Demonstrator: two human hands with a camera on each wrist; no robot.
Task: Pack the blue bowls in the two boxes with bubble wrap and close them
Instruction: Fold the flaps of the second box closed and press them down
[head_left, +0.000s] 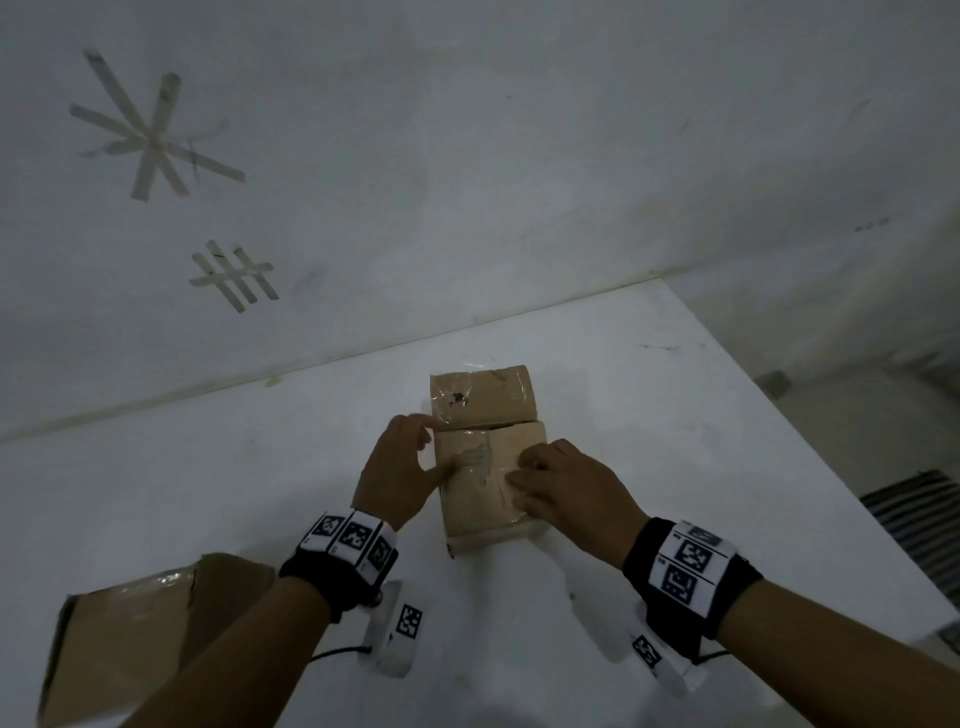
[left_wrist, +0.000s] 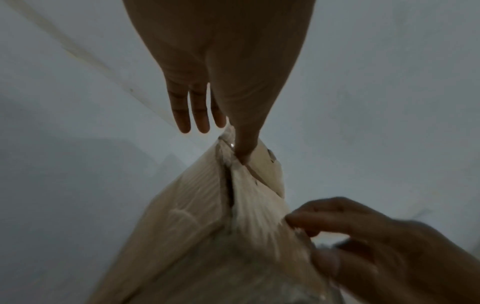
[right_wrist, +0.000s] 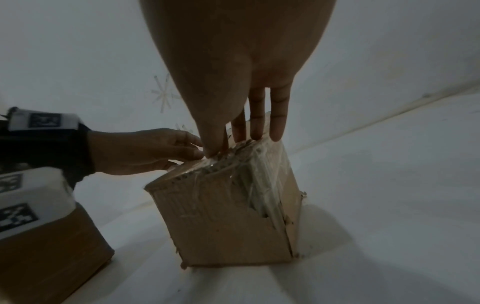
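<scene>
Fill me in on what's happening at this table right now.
A person is closing a small cardboard box on a white table. The left hand presses a finger at the seam between the top flaps, while the right hand rests its fingers on the near flap. The far flap still stands up. A second cardboard box sits at the near left. No bowls or bubble wrap are visible.

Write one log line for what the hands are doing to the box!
step: closing box | left hand: thumb pressing near flap | right hand: flat on the small box | far flap: up | second box: bottom left
</scene>
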